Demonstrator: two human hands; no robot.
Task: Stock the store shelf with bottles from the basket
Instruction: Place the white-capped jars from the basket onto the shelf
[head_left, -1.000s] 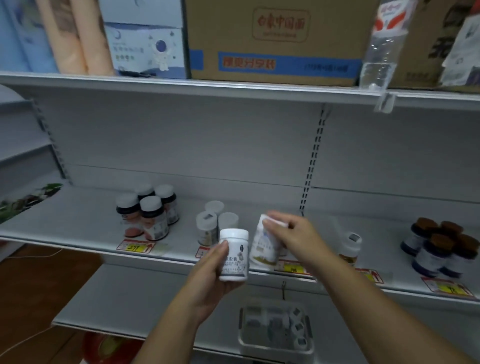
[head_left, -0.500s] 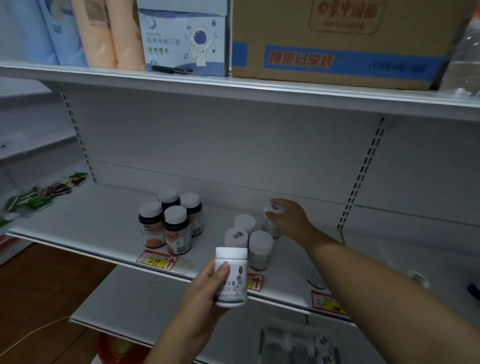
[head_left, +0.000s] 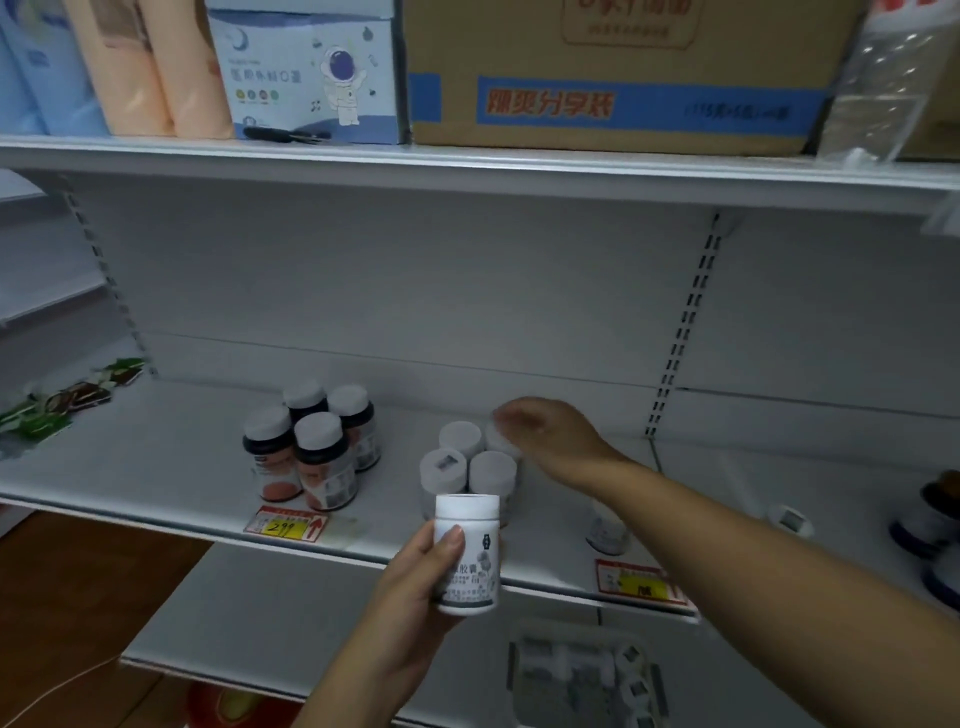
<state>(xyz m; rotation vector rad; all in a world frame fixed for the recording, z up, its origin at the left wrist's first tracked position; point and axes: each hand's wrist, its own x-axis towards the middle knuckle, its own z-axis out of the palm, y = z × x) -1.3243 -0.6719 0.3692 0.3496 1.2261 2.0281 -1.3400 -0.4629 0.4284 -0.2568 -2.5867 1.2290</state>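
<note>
Held upright in the left hand (head_left: 415, 587), near the front lip of the shelf (head_left: 171, 467): a small white bottle (head_left: 467, 553), thumb across its label, fingers curled round the back. Reaching over the far side of the white bottle cluster (head_left: 470, 460), the right hand (head_left: 550, 441), blurred, resting at the cap of the far-right bottle; grip loosened or still pinching, cannot tell. Standing to the left of that cluster, four dark bottles (head_left: 311, 447) with pale caps. Waiting low and near, below the shelf edge, the basket (head_left: 582, 675) with more white bottles lying inside.

Judged by look: rigid plastic, light, easy for one hand. Smooth label and round wall, likely a little slick, so best taken round the middle of the body, thumb opposite fingers, as here. Cap wide and flat, good for a fingertip pinch from above when setting down among close neighbours. Narrow base and tall body, so apt to tip and knock the touching bottles over if nudged sideways; better lowered straight down into the open spot just in front of the cluster.
</note>
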